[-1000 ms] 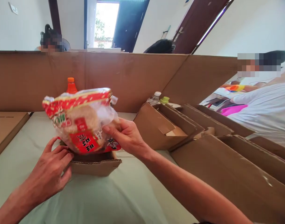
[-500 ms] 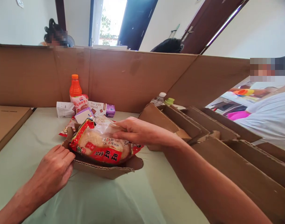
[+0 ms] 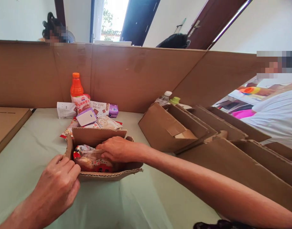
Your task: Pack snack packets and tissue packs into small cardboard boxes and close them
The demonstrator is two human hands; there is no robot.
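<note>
A small open cardboard box stands in front of me on the pale green cloth. My left hand is closed, pinching the box's left front corner. Inside lies a red and clear bag of rice crackers, below the level of the rim. My right hand reaches into the box from the right with its fingers bent on the top of this bag; some fingertips are hidden. Just behind the box are a white packet, a purple and white pack and a red snack bag.
An orange bottle, a pink-and-white pouch and a Super Meal box stand by the cardboard wall. Several open cardboard boxes fill the right side. A flat carton lies left. Other people are beyond the wall and at right.
The rice cracker bag has gone down from above the rim into the box, my right hand moving down with it. The box's back flap now shows. My left hand stays at the corner.
</note>
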